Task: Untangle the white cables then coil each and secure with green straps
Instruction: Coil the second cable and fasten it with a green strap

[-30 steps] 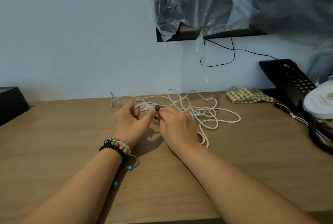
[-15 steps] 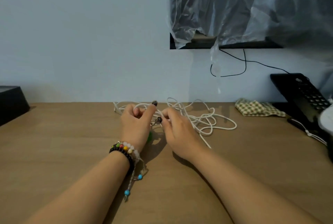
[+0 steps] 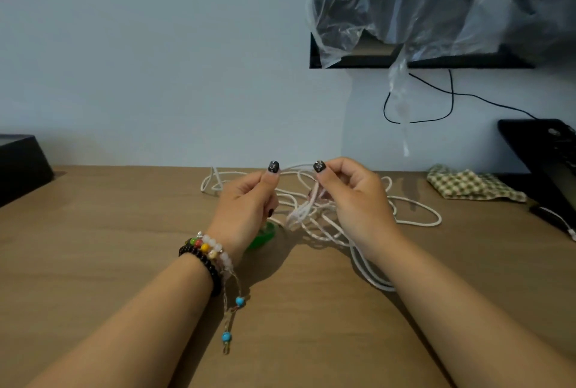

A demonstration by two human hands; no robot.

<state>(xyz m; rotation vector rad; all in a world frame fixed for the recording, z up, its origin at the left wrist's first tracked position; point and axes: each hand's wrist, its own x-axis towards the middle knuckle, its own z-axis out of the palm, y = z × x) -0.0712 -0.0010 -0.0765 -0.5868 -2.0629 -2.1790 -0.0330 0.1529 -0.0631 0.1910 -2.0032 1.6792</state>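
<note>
A wooden table runs up to the pale wall, and across its middle sprawls a tangle of white cables, loops trailing right and one strand running toward the near edge. Just left of that tangle sits something green (mostly hidden, hard to make out). Far left there's a black box, far right a checked cloth lying beside a black telephone
</note>
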